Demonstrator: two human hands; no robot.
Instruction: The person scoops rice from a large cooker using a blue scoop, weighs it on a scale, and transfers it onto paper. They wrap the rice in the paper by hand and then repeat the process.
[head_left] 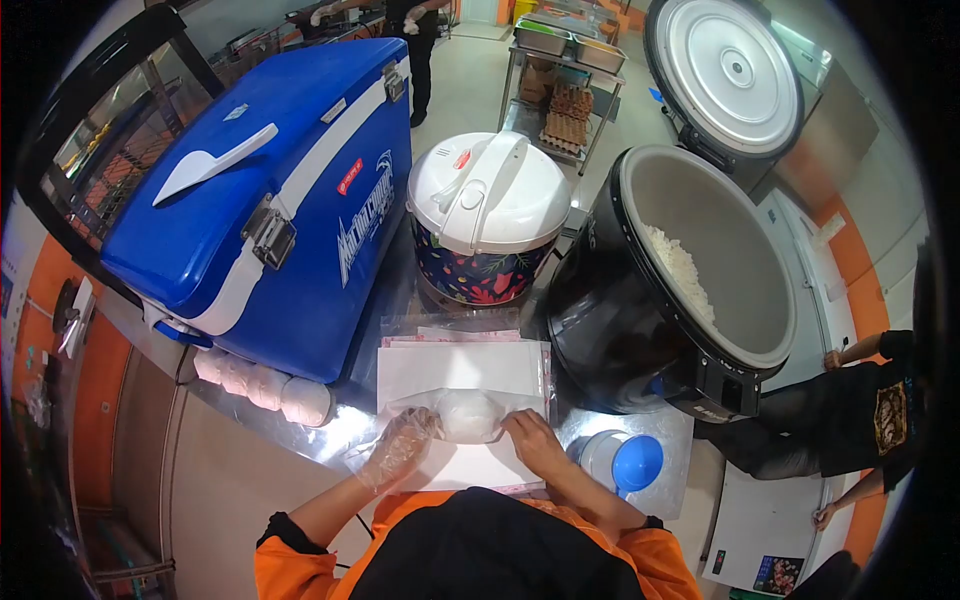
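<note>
A rounded white portion in clear plastic [470, 416], which looks like rice, lies on a stack of white paper sheets [455, 365] in front of me. My left hand [404, 448], in a clear plastic glove, is closed on the left end of the plastic. At its right end, my right hand [533, 442], with no glove visible, pinches the plastic. The plastic is drawn out sideways between both hands. Right of the paper, a blue cup [637, 463] rests on or in a round container [598, 457].
A blue cooler [270, 200] carries a white rice paddle [215, 165]; wrapped white bundles [265, 385] line its front. Behind the paper stands a floral rice cooker [488, 200]. The large black cooker [620, 330] is uncovered, with rice [683, 275] inside. Other people stand right and behind.
</note>
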